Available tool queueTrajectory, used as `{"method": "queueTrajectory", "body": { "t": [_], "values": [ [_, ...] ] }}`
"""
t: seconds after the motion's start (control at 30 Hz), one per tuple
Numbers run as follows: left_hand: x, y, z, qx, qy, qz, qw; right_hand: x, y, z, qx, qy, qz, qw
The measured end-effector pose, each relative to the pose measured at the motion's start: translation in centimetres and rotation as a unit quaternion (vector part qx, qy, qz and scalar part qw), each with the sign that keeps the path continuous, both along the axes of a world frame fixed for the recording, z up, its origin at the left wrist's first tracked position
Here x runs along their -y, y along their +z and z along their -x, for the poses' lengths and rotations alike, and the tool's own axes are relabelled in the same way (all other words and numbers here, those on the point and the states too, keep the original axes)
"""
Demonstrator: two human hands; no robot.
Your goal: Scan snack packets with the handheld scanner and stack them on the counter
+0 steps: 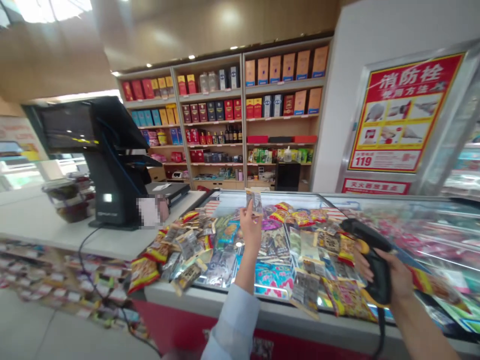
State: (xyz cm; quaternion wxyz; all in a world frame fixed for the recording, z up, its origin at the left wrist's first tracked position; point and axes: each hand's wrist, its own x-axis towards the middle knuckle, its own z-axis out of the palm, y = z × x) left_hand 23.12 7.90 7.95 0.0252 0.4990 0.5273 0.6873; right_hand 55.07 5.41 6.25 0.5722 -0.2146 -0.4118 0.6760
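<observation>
Left hand (250, 232) holds packet (254, 201) over the pile (225, 250); right hand (397, 280) grips barcode scanner (380, 270)

Bright light, strong glow from the ceiling light (45, 6), soft glare on the freezer glass (397, 240), weak shadows, bent lines near edges, one pixelated patch (150, 212)

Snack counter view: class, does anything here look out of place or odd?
Yes: snack packets lie in a loose, overlapping heap across the glass-topped display case, not in rows; a red-and-yellow packet lies at its front-left corner.
</observation>
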Motion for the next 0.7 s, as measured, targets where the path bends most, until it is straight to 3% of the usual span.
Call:
{"method": "queueTrajectory", "body": {
  "t": [0.17,0.33,0.53,0.7],
  "values": [
    [5.4,1.3,9.3,-0.019,0.109,0.032,0.993,-0.3,1.6,8.0,-0.011,0.073,-0.017,0.997],
    [9.8,-0.1,17.1,-0.056,0.216,0.083,0.971,-0.6,1.1,16.7,-0.015,0.122,-0.025,0.992],
    [11.9,-2.1,22.3,-0.077,0.259,0.146,0.952,-0.9,0.0,25.1,-0.016,0.18,-0.005,0.983],
    [11.6,-3.2,23.9,-0.1,0.268,0.165,0.944,-1.0,-1.2,30.2,-0.034,0.212,0.025,0.976]
  ]
}}
